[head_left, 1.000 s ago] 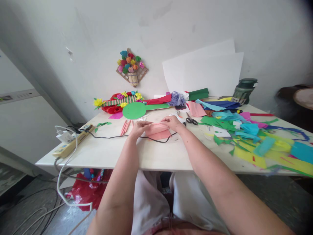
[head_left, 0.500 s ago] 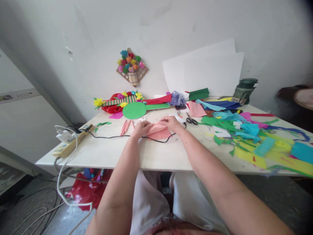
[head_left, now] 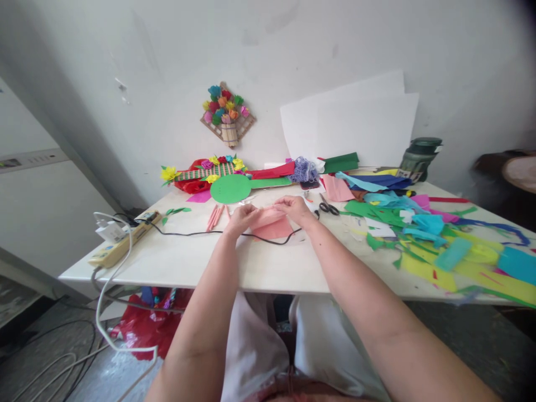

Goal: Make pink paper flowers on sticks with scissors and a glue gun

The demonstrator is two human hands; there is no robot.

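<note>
Both hands, left hand and right hand, pinch a pink paper sheet between them on the tabletop; scissors lie at three o'clock, a black cable at six.

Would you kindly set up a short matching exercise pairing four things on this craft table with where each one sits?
Things:
1. pink paper
2. scissors
3. power strip
4. green paper circle

Places:
A. at the table's left edge
B. between the left hand and right hand
C. beyond the hands, before the flower decorations
D. just right of the right hand

Pairs: 1-B, 2-D, 3-A, 4-C
</note>
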